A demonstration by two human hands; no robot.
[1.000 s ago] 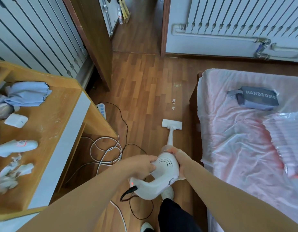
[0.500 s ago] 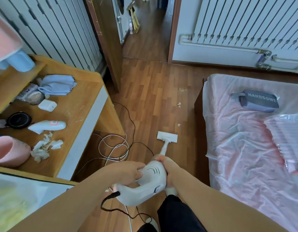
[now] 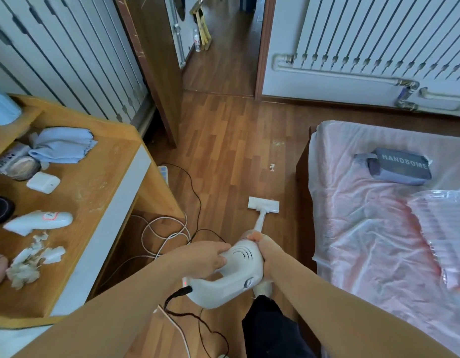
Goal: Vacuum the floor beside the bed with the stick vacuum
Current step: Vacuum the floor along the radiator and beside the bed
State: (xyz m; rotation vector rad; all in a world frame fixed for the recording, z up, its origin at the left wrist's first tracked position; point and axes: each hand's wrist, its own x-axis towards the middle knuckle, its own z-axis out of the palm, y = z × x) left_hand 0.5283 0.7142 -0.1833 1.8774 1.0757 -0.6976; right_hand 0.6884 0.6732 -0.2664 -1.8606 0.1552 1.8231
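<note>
Fingers of my left hand [image 3: 205, 259] curled round white stick vacuum [image 3: 240, 272]. My right hand [image 3: 267, 254] grips other side, fingertips hidden. Thin tube [image 3: 260, 223] runs down to flat head [image 3: 263, 204] on wood floor [image 3: 223, 151] — just beside bed [image 3: 378, 228]. Small white bits [image 3: 271, 167] lie past flat head. Cords [image 3: 162, 231] on left — near desk [image 3: 100, 182].

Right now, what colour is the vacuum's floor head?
White; the floor head shows best in the head view.

A wooden tabletop [image 3: 100, 182] carries a blue cloth [image 3: 63, 146], a white box [image 3: 43, 182], a white handheld device [image 3: 40, 223] and crumpled tissue [image 3: 30, 262]. White and black cables [image 3: 167, 228] coil beside it.
</note>
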